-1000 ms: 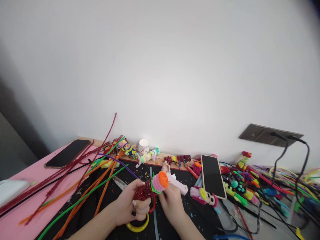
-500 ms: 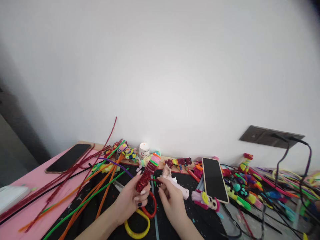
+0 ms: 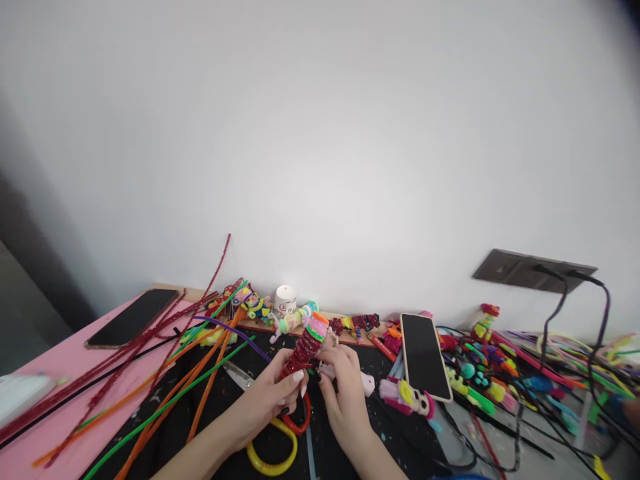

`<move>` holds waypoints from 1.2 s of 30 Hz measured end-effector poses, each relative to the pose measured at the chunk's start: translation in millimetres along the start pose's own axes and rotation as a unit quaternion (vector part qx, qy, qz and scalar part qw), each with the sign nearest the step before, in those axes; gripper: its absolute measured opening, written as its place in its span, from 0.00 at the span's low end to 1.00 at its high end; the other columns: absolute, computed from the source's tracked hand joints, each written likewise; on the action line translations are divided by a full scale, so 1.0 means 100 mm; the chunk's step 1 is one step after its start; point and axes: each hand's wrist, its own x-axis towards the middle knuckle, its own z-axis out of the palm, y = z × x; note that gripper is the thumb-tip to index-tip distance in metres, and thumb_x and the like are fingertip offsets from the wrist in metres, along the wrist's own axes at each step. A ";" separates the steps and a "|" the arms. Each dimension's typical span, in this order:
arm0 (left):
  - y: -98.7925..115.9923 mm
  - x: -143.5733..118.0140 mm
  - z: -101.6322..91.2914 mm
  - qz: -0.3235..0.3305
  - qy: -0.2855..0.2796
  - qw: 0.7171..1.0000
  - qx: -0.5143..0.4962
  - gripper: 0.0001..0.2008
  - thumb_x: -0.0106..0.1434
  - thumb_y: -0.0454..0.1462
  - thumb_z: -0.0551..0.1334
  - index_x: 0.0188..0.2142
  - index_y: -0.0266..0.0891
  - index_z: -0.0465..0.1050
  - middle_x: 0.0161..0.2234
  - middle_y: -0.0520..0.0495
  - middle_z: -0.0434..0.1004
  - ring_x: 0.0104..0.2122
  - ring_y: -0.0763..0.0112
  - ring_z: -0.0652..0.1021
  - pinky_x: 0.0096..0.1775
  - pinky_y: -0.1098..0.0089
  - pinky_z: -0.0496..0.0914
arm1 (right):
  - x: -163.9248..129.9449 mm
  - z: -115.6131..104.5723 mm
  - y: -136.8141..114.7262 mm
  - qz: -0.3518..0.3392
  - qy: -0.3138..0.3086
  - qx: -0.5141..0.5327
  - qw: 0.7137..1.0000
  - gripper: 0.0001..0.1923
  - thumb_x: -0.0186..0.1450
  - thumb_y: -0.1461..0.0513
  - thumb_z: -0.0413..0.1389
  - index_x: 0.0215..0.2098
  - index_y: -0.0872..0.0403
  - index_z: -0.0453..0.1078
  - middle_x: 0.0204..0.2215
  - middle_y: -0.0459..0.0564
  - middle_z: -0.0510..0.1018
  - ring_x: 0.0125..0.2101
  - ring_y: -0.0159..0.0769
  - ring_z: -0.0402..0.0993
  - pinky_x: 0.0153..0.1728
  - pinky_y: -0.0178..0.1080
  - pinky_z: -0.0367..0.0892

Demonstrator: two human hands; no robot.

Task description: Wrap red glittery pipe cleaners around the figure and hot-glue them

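Red sparkly roll (image 3: pixel 304 351) sits gripped in the left hand (image 3: pixel 270 397), its nearer hand, long axis slanting near-left to far-right. Right hand (image 3: pixel 346 390) just right of it, fingers curled; cannot tell whether they pinch anything. Tinsel-like, ridged, roughly cylindrical body; fuzzy green, pink, orange bands at far end.

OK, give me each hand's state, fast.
Left hand: closed, holding the glittery red wrapped piece.
Right hand: fingers curled beside that piece; whether it grips anything can't be told.
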 end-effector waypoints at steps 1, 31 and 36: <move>-0.02 0.00 -0.01 -0.003 0.000 1.000 -0.001 0.10 0.62 0.41 0.59 0.41 0.40 0.61 0.28 0.55 0.65 0.19 0.84 0.55 0.25 0.74 0.50 | 0.00 0.00 0.00 0.003 0.001 0.005 1.000 0.13 0.62 0.69 0.50 0.44 0.50 0.66 0.42 0.51 0.72 0.47 0.43 0.63 0.47 0.44 0.63; 0.04 -0.03 0.04 0.019 -0.010 0.998 0.055 0.46 0.60 0.40 0.62 0.63 0.52 0.26 0.35 0.51 0.70 0.29 0.74 0.70 0.36 0.67 0.64 | 0.01 -0.01 0.01 0.013 -0.049 -0.015 0.999 0.06 0.64 0.67 0.49 0.30 0.53 0.62 0.28 0.46 0.70 0.30 0.37 0.64 0.32 0.38 0.57; 0.02 0.00 0.05 0.063 0.050 0.993 0.087 0.42 0.62 0.44 0.57 0.64 0.51 0.25 0.31 0.52 0.68 0.27 0.73 0.67 0.34 0.69 0.62 | 0.04 -0.03 -0.01 0.014 -0.034 -0.049 0.998 0.08 0.65 0.68 0.47 0.29 0.52 0.62 0.27 0.46 0.70 0.29 0.37 0.63 0.32 0.38 0.56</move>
